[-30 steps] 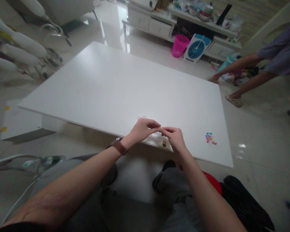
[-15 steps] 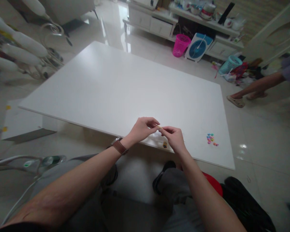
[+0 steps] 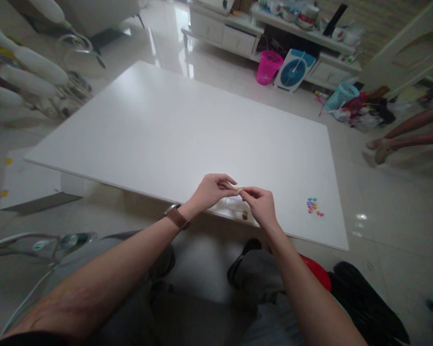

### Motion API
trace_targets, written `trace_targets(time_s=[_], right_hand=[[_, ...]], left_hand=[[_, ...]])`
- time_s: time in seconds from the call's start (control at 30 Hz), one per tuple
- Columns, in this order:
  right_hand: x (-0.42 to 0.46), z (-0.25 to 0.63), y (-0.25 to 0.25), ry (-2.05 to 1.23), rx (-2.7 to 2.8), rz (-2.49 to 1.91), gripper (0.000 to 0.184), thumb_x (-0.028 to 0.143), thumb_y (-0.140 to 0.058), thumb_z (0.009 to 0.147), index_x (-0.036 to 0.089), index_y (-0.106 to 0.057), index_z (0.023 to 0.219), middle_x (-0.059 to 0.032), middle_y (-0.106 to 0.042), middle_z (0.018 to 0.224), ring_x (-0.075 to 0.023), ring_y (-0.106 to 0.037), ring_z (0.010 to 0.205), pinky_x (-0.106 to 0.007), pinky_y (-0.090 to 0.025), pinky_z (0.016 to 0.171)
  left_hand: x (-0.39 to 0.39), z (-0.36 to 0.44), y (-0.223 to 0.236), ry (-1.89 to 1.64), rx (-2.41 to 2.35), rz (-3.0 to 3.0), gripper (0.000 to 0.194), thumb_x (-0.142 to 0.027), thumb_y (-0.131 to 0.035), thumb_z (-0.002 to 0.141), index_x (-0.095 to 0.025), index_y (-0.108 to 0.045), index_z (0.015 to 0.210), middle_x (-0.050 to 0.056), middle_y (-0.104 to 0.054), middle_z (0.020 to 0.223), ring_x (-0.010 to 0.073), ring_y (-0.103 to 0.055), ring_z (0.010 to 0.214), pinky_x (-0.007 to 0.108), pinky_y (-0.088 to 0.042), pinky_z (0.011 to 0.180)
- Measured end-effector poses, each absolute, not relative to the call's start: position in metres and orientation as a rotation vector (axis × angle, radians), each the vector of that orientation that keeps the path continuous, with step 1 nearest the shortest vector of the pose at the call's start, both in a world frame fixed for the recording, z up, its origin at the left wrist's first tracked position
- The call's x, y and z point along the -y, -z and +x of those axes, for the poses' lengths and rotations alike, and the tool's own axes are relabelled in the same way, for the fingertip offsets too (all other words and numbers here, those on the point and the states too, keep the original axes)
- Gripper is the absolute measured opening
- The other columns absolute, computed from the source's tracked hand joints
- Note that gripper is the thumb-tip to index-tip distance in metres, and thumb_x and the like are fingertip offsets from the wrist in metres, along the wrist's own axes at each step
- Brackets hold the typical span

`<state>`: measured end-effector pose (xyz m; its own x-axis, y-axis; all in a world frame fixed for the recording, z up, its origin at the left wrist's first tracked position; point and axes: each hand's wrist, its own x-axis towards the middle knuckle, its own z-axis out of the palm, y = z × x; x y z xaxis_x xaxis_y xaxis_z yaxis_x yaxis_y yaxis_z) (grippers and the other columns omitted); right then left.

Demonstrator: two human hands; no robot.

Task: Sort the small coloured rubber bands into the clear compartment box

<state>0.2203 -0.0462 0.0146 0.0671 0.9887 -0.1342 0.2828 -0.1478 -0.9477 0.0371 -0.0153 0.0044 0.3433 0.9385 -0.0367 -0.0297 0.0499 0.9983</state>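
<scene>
A small yellow band [image 3: 238, 190] is up between the two hands, above the near edge of the bench [image 3: 184, 129]; it is too small to make out its full shape. The left hand [image 3: 214, 190] has thumb and forefinger brought together at the band's left side, the other fingers loosely bent above. The right hand [image 3: 262, 204] pinches the band from the other side, thumb against forefinger, remaining fingers curled in. The fingertips of both hands nearly meet there.

Just below them, near the bench's edge, lies a small yellow-and-dark figure [image 3: 245, 215], its details blurred. Something clear or whitish [image 3: 233, 204] is partly hidden under the hands; I cannot tell what it is. Farther right on the bench sits a loose cluster of colored pieces [image 3: 312, 205], blue, pink and yellow among them, with a few orange ones [image 3: 320, 214] just beside it.

A brown-strapped watch [image 3: 177, 215] circles the left wrist. Beyond the bench, a pink basket [image 3: 269, 67] stands beside a blue-and-white fan [image 3: 294, 71], and another person's legs [image 3: 411, 132] show at the right.
</scene>
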Motion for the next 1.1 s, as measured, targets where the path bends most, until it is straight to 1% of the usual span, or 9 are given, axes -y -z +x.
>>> trace_targets(time_s=[0.23, 0.43, 0.53, 0.6, 0.67, 0.73, 0.8, 0.93, 1.1], right_hand=[[0.045, 0.221, -0.011, -1.136, 1.363, -1.565, 0.025, 0.039, -0.074, 0.078, 0.017, -0.082, 0.087, -0.0062, -0.075, 0.077, -0.0171, -0.061, 0.065, -0.029, -0.045, 0.063], [0.047, 0.221, -0.011, -1.092, 1.42, -1.608, 0.025, 0.039, -0.072, 0.08, 0.018, -0.082, 0.088, -0.0067, -0.077, 0.08, -0.0173, -0.061, 0.064, -0.03, -0.046, 0.063], [0.047, 0.221, -0.012, -1.052, 1.455, -1.61, 0.022, 0.038, -0.071, 0.082, 0.019, -0.082, 0.088, -0.0063, -0.077, 0.083, -0.0175, -0.062, 0.065, -0.03, -0.046, 0.064], [0.047, 0.22, -0.012, -1.014, 1.501, -1.592, 0.019, 0.034, -0.07, 0.082, 0.02, -0.082, 0.087, -0.0059, -0.077, 0.085, -0.0178, -0.064, 0.068, -0.03, -0.047, 0.066], [0.047, 0.218, -0.012, -0.968, 1.545, -1.567, 0.016, 0.031, -0.069, 0.083, 0.022, -0.082, 0.088, -0.0047, -0.077, 0.087, -0.0173, -0.063, 0.068, -0.03, -0.047, 0.067], [0.047, 0.218, -0.009, -0.954, 1.573, -1.528, 0.017, 0.032, -0.067, 0.085, 0.024, -0.082, 0.089, -0.004, -0.077, 0.087, -0.0175, -0.064, 0.07, -0.03, -0.047, 0.068], [0.047, 0.218, -0.006, -0.95, 1.594, -1.5, 0.017, 0.033, -0.067, 0.086, 0.026, -0.082, 0.089, -0.003, -0.077, 0.086, -0.0175, -0.064, 0.07, -0.03, -0.048, 0.068], [0.047, 0.217, -0.003, -0.962, 1.584, -1.493, 0.017, 0.031, -0.068, 0.084, 0.025, -0.081, 0.092, -0.0027, -0.077, 0.087, -0.0172, -0.064, 0.07, -0.03, -0.049, 0.07], [0.047, 0.214, -0.003, -1.082, 1.414, -1.49, 0.024, 0.031, -0.071, 0.078, 0.021, -0.08, 0.098, -0.0032, -0.076, 0.083, -0.0171, -0.064, 0.068, -0.029, -0.049, 0.064]], left_hand=[[0.014, 0.036, -0.003, -0.926, -0.934, 1.334, 0.032, -0.032, -0.086, 0.071, -0.014, -0.071, 0.093, 0.008, -0.079, 0.079, 0.0213, -0.077, 0.077, 0.031, -0.062, 0.072], [0.017, 0.035, -0.003, -0.894, -0.978, 1.453, 0.026, -0.03, -0.083, 0.074, -0.016, -0.072, 0.093, 0.007, -0.079, 0.079, 0.0212, -0.077, 0.079, 0.03, -0.062, 0.073], [0.017, 0.037, -0.005, -0.881, -0.962, 1.447, 0.028, -0.029, -0.084, 0.073, -0.016, -0.072, 0.095, 0.007, -0.079, 0.079, 0.0201, -0.077, 0.078, 0.029, -0.062, 0.073], [0.017, 0.037, -0.01, -0.893, -0.968, 1.456, 0.029, -0.032, -0.084, 0.072, -0.017, -0.072, 0.094, 0.006, -0.079, 0.079, 0.0194, -0.076, 0.076, 0.028, -0.062, 0.071], [0.017, 0.037, -0.013, -0.896, -0.987, 1.48, 0.027, -0.037, -0.081, 0.075, -0.018, -0.072, 0.091, 0.005, -0.078, 0.079, 0.0188, -0.076, 0.074, 0.028, -0.062, 0.07], [0.015, 0.036, -0.013, -0.86, -1.021, 1.489, 0.028, -0.042, -0.08, 0.075, -0.018, -0.073, 0.087, 0.004, -0.077, 0.074, 0.0191, -0.075, 0.071, 0.028, -0.062, 0.069], [0.013, 0.035, -0.009, -0.826, -1.045, 1.477, 0.032, -0.046, -0.079, 0.075, -0.018, -0.073, 0.09, 0.005, -0.078, 0.076, 0.0203, -0.075, 0.071, 0.03, -0.062, 0.069], [0.009, 0.035, 0.002, -0.813, -1.038, 1.451, 0.038, -0.049, -0.079, 0.073, -0.018, -0.071, 0.095, 0.005, -0.078, 0.077, 0.0223, -0.074, 0.072, 0.033, -0.061, 0.069], [0.008, 0.034, 0.007, -0.76, -1.013, 1.487, 0.034, -0.046, -0.076, 0.076, -0.02, -0.069, 0.098, 0.003, -0.076, 0.076, 0.0219, -0.073, 0.072, 0.032, -0.059, 0.068]])
